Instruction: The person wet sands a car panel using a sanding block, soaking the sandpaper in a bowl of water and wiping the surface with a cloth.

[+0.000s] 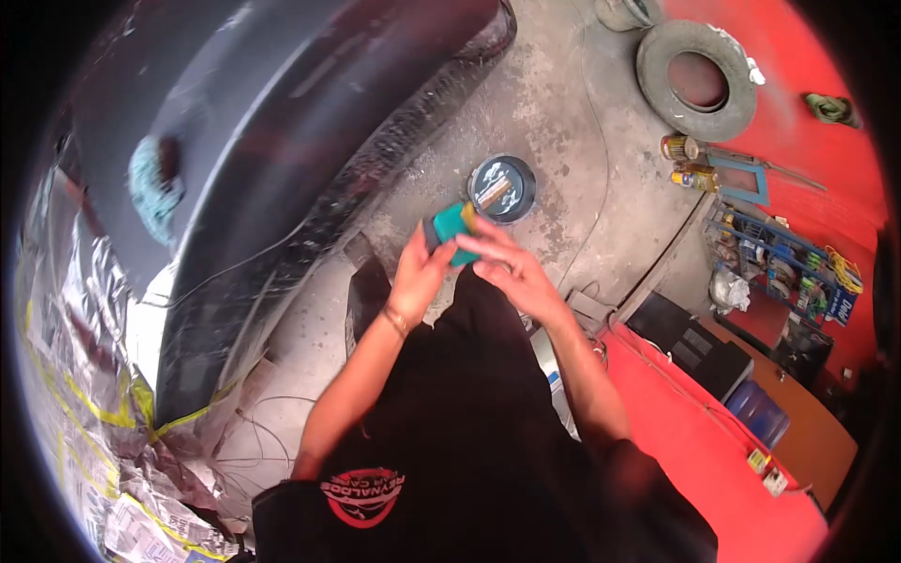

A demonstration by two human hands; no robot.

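Between my hands, above the floor, is a teal sanding block (pixel 450 222) with a dark grey edge on its left and a yellowish piece at its upper right. My left hand (pixel 419 270) is closed around its left side, thumb across the near face. On the right side, my right hand (pixel 514 269) has its fingers on the block, one over the face and another by the yellow piece. Just beyond stands a round dark bucket (pixel 528 185) of water, with a brownish strip (pixel 494 194) in it.
To the left is a dark car body panel (pixel 253 178) with a light-blue cloth (pixel 157 190) on it. Masking paper (pixel 89 469) with yellow tape hangs lower left. A tire (pixel 654 70), cans (pixel 679 147) and a blue rack (pixel 779 246) line the red area on the right. A thin cable (pixel 601 122) crosses the floor.
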